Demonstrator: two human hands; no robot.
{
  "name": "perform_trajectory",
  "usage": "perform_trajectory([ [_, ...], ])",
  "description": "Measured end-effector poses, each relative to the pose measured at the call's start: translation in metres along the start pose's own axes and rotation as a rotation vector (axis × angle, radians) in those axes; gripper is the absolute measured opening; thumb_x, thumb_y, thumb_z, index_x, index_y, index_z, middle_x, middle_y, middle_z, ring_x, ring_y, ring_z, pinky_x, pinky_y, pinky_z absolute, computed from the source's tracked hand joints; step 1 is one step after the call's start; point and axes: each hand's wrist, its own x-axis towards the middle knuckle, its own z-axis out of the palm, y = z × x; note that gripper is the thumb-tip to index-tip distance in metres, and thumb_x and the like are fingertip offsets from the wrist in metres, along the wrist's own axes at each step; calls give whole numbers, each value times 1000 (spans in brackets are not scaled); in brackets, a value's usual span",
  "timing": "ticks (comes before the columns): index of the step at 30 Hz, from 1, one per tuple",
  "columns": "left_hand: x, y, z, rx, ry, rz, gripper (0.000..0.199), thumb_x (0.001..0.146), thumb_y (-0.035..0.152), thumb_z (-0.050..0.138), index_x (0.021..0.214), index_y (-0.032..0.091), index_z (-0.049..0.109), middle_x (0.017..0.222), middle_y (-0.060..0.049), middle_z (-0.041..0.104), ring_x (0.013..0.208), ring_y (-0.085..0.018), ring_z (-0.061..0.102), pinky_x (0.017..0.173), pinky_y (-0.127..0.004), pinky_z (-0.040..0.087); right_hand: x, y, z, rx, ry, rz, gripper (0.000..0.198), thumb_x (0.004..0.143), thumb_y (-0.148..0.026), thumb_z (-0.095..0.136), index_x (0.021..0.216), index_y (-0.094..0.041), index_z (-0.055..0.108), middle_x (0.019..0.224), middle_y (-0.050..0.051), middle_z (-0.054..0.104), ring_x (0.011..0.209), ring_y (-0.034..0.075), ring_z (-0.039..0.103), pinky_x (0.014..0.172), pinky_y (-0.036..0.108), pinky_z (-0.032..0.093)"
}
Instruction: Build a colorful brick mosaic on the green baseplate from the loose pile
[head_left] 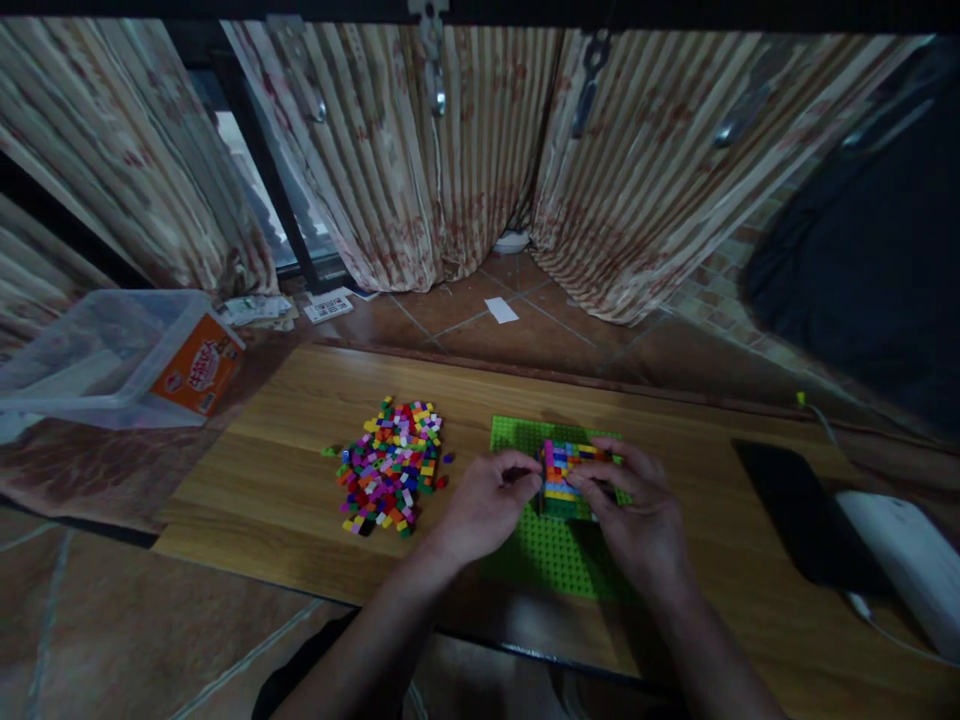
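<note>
A small build of toy bricks, with rows of pink, blue, orange, yellow and green, stands on a green studded baseplate. My left hand is closed in a pinch at the build's left side; what lies between thumb and forefinger is too small to make out. Around the right side and top of the build curl the fingers of my right hand, which hide part of it. To the left, a heap of loose multicoloured bricks is spread on the wooden table.
A clear plastic box with an orange label is beyond the table's left end. On the right are a black flat object, a white device and a cable. Striped curtains hang behind; papers lie on the floor.
</note>
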Motion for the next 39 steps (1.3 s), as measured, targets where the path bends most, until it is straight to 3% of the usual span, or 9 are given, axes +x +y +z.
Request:
perform_trajectory([
  [4,0,-1,-5,96,52,44,19,85,24,56,92,18,72,83,-3,71,76,-16,63,67,-25,47,-1,4,1,-10,3,-12,16,83,-43,66,76,-31,74,113,2,64,108,26,55,93,47,43],
  [8,1,-2,-29,233,167,118,20,85,20,54,92,17,72,85,-5,72,76,-17,65,70,-25,48,-2,4,1,-2,5,8,18,84,-45,65,77,-30,74,115,2,64,110,26,55,94,48,42],
  [14,-3,-3,-73,722,303,133,26,78,7,52,92,18,71,92,-7,73,87,-21,67,83,-31,49,-2,0,-3,24,6,5,17,83,-45,67,85,-30,75,117,3,65,109,25,58,96,49,44],
  [18,-7,-4,-77,988,279,156,22,79,9,54,88,19,71,101,-10,72,99,-26,66,91,-35,49,-1,-1,-5,56,58,43,18,85,-42,65,88,-27,74,116,5,65,107,24,61,95,47,47],
  [23,-7,-3,-70,1096,255,91,20,81,10,54,82,17,73,111,-16,70,105,-29,65,91,-37,49,0,-2,-5,56,93,43,18,86,-41,64,86,-25,74,113,6,67,104,24,64,93,45,50],
  [29,-6,1,-69,993,268,113,19,82,11,55,81,18,72,100,-12,72,95,-25,67,86,-33,49,1,-9,-7,50,140,39,18,86,-39,63,84,-24,73,109,7,68,100,24,65,91,45,52],
  [33,-3,3,-55,575,229,153,16,86,18,56,87,19,72,85,-5,73,78,-18,67,76,-28,49,0,-15,-7,92,142,4,15,87,-36,63,85,-25,73,106,6,69,96,22,66,88,42,53],
  [36,-3,3,-35,247,132,178,15,87,21,57,88,17,71,88,-4,73,80,-17,66,75,-26,50,-1,-20,-7,122,87,-31,11,87,-32,63,89,-26,73,106,5,70,96,21,67,86,39,54],
  [39,-5,4,-15,84,65,181,15,86,23,59,90,17,72,88,-4,73,81,-17,66,75,-26,50,-3,-24,-6,141,15,-69,12,88,-30,63,95,-27,73,107,5,70,98,21,67,87,40,54],
])
